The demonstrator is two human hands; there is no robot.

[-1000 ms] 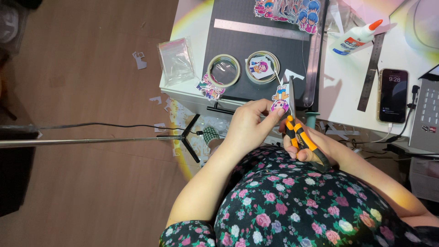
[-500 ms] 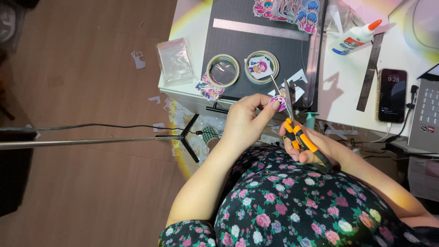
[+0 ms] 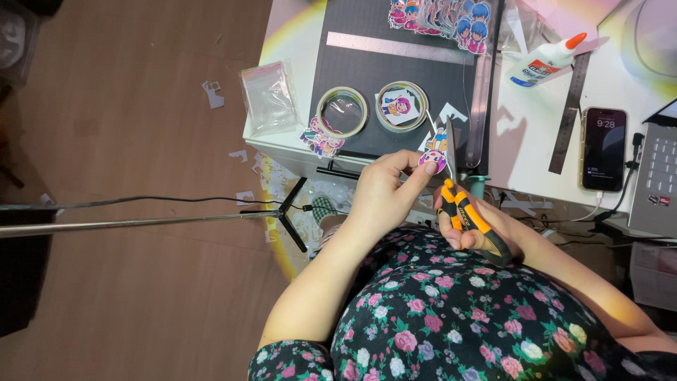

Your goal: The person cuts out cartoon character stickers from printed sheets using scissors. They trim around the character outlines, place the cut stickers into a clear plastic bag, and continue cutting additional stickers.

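Since a second ago the left hand has turned the sticker cutout, fingers pinching it above the table edge; right hand grips scissors. Short snips, rotating paper, would work best.

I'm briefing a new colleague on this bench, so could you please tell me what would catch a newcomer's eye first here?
At the desk's near edge, the left hand pinches a small cartoon sticker while the right hand works orange-handled scissors against it. Just beyond, two tape rolls lie on a black cutting mat, with more cut stickers at its far edge. A white glue bottle and a phone lie to the right.
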